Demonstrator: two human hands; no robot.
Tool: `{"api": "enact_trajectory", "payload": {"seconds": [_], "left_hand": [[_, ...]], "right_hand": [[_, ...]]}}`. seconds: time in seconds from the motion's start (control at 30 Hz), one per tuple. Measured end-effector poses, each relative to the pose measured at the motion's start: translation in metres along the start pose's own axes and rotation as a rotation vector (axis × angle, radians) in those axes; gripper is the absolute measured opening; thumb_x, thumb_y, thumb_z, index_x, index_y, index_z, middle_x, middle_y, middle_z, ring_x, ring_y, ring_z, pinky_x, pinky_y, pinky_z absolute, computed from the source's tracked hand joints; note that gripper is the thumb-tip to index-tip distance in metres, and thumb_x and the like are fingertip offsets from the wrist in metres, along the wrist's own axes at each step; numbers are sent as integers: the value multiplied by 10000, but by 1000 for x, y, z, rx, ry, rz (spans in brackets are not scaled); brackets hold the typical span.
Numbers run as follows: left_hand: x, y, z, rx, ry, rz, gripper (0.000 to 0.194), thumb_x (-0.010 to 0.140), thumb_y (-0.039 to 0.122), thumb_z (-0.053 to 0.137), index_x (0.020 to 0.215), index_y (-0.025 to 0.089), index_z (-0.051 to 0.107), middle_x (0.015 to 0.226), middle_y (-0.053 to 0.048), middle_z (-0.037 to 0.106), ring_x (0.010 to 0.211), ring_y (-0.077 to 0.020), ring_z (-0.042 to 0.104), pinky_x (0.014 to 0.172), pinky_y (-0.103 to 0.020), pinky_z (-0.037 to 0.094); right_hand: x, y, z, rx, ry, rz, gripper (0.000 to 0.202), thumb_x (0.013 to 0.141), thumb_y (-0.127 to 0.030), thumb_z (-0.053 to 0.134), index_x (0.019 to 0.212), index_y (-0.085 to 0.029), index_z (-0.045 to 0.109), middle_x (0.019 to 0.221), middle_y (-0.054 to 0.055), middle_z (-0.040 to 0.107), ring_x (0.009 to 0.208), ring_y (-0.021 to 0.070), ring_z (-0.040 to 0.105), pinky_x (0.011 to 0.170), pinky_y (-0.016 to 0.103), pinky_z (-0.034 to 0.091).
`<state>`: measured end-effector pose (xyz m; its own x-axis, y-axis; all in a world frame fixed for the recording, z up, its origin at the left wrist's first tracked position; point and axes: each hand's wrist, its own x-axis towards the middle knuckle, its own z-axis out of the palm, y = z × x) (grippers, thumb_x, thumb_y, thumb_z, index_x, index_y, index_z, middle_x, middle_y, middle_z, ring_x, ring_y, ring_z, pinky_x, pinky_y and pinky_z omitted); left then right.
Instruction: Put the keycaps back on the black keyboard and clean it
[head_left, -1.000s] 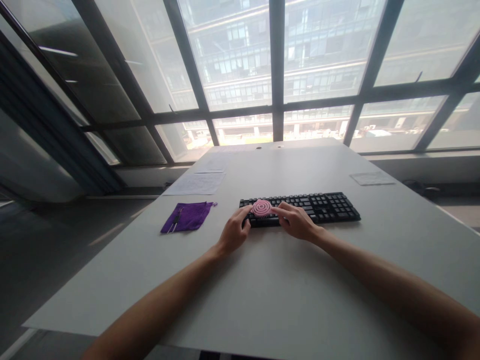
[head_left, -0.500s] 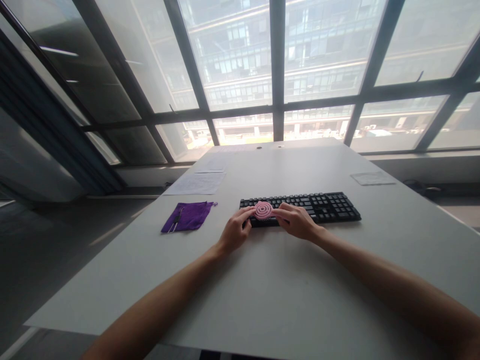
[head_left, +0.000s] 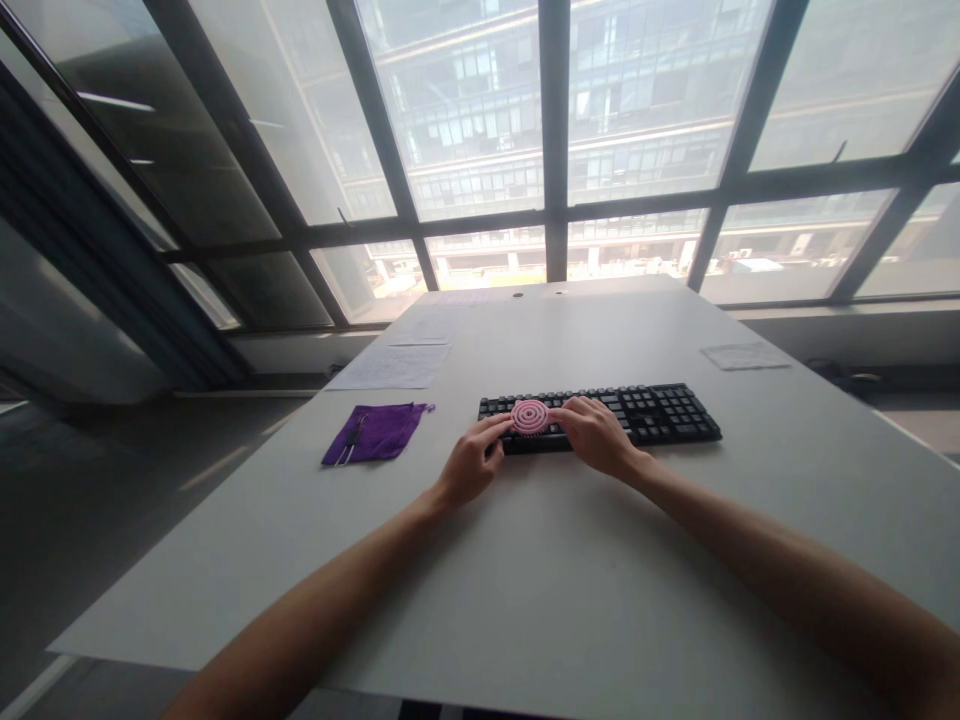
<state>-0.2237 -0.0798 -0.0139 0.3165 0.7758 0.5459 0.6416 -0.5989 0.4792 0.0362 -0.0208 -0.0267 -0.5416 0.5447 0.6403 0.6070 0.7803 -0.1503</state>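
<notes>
Round pink ribbed-top brush [head_left: 530, 416] sits on left part of black rectangular keyboard [head_left: 637, 412], bristles down, ringed face up.

Right hand [head_left: 596, 436] fingers closed on brush's right edge.

Left hand [head_left: 471, 466] fingertips curled at its left edge; firm grip or mere touch, cannot tell.

Judgement: keep brush flat, light pressure, short strokes along key rows.

Brush round, no long axis. Keyboard long axis runs left-right.

Purple cloth pouch [head_left: 373, 432] well apart, left, on grey table [head_left: 540, 580].
</notes>
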Motion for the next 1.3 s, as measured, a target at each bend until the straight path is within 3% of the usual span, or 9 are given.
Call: {"api": "enact_trajectory", "payload": {"seconds": [0.47,0.9,1.13,1.3], "left_hand": [[-2,-5,1,-7,-37,51,466,911,77,497,1328,211,656,1407,-75,623,1336,-238,557,1170,-470,440],[-3,-5,3,6,-50,42,444,912,98,517,1312,212,674,1405,-77,626,1327,-245,570,1157,-463,459],[-2,-4,2,23,-37,23,456,909,86,505,1323,199,661,1400,-78,629,1327,-237,569,1162,-456,453],[-3,-7,4,36,-40,22,434,915,101,506,1305,193,673,1388,-86,638,1318,-248,576,1155,-473,458]], "right_hand": [[0,5,3,63,54,36,318,996,-119,471,1177,-249,698,969,63,652,888,210,539,829,325,393],[1,2,-4,-55,69,127,311,982,-122,490,1150,-248,720,981,75,680,915,234,552,836,362,345],[0,4,1,25,21,46,310,996,-128,483,1156,-256,716,957,58,674,891,210,558,847,342,350],[0,5,-1,-19,79,124,313,986,-120,489,1152,-251,720,977,70,687,908,225,560,838,351,344]]}}
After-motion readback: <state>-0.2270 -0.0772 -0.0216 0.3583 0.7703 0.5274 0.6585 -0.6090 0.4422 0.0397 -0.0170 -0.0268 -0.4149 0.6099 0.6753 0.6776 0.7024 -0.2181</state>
